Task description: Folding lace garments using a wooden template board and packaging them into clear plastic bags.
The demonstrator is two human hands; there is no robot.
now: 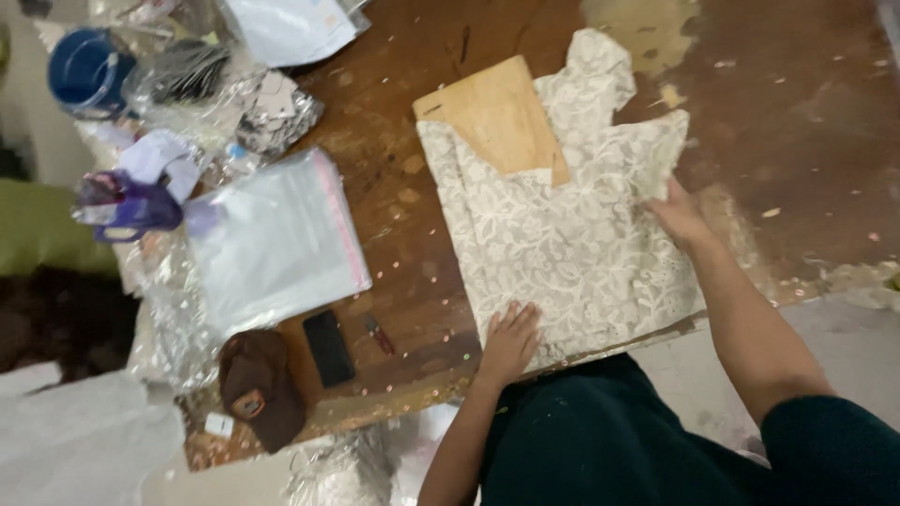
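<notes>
Pressing flat, open hands: left (pixel 511 339), right (pixel 677 214), on cream lace garment (pixel 572 244) over wooden board (pixel 497 117).

- Left hand (pixel 511 339): I see it laid flat, palm down, fingers (pixel 518 316) together and pointing away from my body, no grasp formed.
- Left forearm: bare, rising from the bottom edge of the view, nearly straight to the wrist.
- Right hand (pixel 677 214): reached further out than the left, palm down, fingers slightly curled at the tips; whether they pinch anything I cannot tell.
- Right arm: bare forearm, slanting in from the lower right; a dark sleeve covers the upper part.
</notes>
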